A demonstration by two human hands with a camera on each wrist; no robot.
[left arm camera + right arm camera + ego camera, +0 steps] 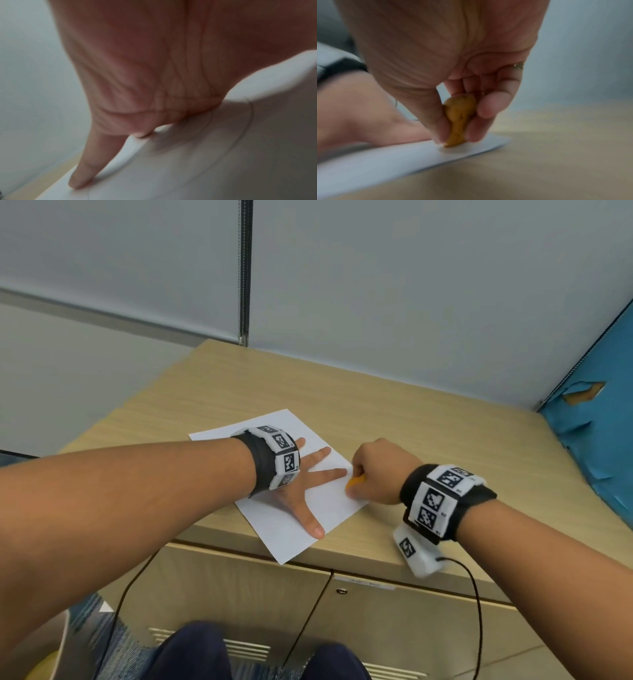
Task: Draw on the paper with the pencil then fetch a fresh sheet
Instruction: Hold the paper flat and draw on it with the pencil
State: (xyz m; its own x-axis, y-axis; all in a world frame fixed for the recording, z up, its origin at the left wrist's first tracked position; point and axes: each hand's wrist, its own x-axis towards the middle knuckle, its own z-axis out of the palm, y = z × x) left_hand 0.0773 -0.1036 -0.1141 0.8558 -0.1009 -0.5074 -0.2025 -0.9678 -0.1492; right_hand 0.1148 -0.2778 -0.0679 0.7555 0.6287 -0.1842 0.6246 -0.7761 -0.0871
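A white sheet of paper (329, 510) lies at an angle near the front edge of the wooden top. My left hand (305, 487) rests flat on it with fingers spread; in the left wrist view the palm (154, 67) presses the paper (223, 162), which bears faint curved pencil lines. My right hand (371, 470) sits at the sheet's right edge and pinches a small orange lump (355, 481). In the right wrist view thumb and fingers hold this orange lump (458, 119) with its lower end on the paper (385, 162). No pencil shows in any view.
The light wooden cabinet top (428, 422) stands against a grey wall. A torn blue partition (596, 433) closes the right side. Below the front edge are cabinet doors with a lock (341, 590), and black cables hang from both wrists.
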